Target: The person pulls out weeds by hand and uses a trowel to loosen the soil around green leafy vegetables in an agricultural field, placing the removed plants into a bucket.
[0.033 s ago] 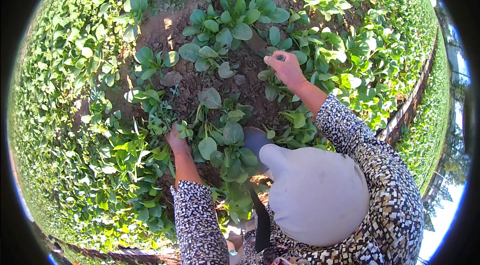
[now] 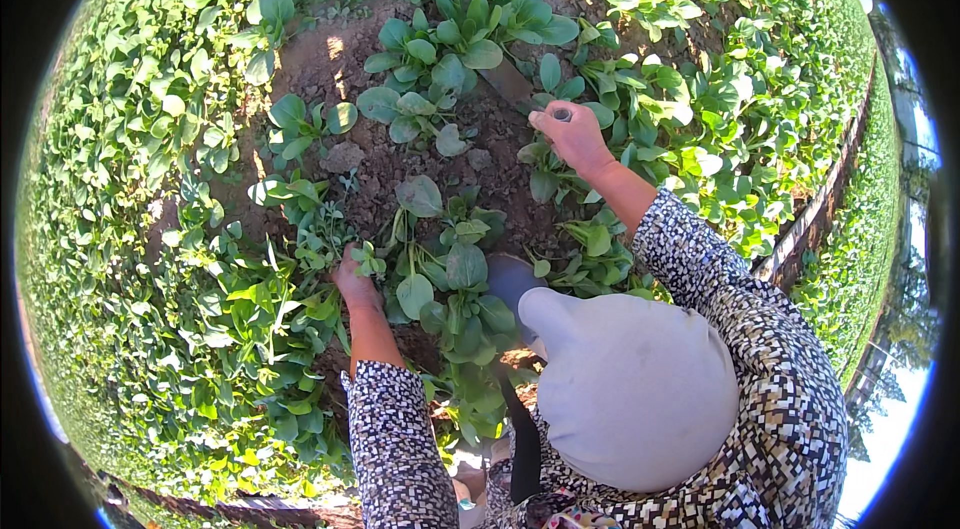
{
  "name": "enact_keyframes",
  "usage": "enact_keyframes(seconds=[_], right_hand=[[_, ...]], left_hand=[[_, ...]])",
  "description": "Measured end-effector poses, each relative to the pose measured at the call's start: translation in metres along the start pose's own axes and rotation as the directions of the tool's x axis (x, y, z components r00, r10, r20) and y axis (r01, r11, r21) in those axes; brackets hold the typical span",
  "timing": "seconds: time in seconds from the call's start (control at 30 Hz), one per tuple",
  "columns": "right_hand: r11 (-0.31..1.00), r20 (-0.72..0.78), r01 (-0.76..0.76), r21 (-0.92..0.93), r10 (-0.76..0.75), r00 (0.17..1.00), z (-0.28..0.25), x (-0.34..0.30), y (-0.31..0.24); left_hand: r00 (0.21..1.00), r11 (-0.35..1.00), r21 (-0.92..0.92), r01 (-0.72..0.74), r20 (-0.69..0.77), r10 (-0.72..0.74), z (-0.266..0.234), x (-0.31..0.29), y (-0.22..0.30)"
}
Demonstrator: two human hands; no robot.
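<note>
Kneeling over a garden bed (image 2: 330, 59) of brown soil, a person is seen from above, with a pale cap (image 2: 635, 389) filling the lower middle of the picture. The left hand (image 2: 352, 281) is pressed down among small weeds (image 2: 320, 234) just beside a leafy green plant (image 2: 450, 279). The fingers are curled down into the leaves, but what is held, if anything, cannot be told, because the fingertips are hidden. The right hand (image 2: 572, 134) is lifted over the soil and closed into a loose fist. A small grey thing (image 2: 562, 114) is pinched at the top of the fist; what it is cannot be told. A flat grey blade-like shape (image 2: 505, 79) lies on the soil just past that hand, and it may be joined to the grey thing.

Several things could go wrong, it is judged. The weeds are mixed in with the good plants, so a good plant could be pulled up by mistake. If a weed is tugged too fast, the stem could snap and the root could be left in the ground. If the grey shape is a tool, nearby leaves could be cut by it, since more green plants (image 2: 450, 39) are packed close around. Small plants near the knees could be squashed too.
</note>
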State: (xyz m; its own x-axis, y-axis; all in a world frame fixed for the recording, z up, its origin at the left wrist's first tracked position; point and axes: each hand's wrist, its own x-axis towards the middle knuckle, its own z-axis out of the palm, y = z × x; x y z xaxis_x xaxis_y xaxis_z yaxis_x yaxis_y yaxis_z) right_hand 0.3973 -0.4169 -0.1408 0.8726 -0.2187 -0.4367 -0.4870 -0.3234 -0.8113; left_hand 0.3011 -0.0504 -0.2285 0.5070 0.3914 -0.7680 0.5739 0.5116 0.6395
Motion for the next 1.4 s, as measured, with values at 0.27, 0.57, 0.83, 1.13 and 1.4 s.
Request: enact_keyframes(seconds=[0.27,0.57,0.83,1.13,1.4], right_hand=[[0.969,0.062,0.098,-0.227,-0.086,0.994,-0.03,0.012,-0.028],[0.84,0.191,0.122,-0.529,-0.022,0.981,-0.066,0.043,-0.066],[0.587,0.202,0.29,-0.756,-0.213,0.956,-0.058,0.051,-0.088],[0.772,-0.04,0.125,-0.623,-0.191,0.981,0.006,0.027,-0.03],[0.953,-0.221,0.201,-0.226,-0.251,0.942,0.034,0.051,0.003]], left_hand=[[0.998,0.999,0.035,-0.028,0.063,0.026,-0.004,0.001,-0.003],[1.0,0.992,0.123,-0.001,0.015,-0.001,0.005,-0.004,0.002],[0.999,0.997,0.07,0.038,-0.012,-0.037,0.007,-0.008,0.005],[0.988,0.953,0.277,-0.127,0.124,0.096,0.0,-0.006,0.002],[0.986,0.983,0.134,-0.127,0.121,0.111,-0.009,0.007,-0.006]])
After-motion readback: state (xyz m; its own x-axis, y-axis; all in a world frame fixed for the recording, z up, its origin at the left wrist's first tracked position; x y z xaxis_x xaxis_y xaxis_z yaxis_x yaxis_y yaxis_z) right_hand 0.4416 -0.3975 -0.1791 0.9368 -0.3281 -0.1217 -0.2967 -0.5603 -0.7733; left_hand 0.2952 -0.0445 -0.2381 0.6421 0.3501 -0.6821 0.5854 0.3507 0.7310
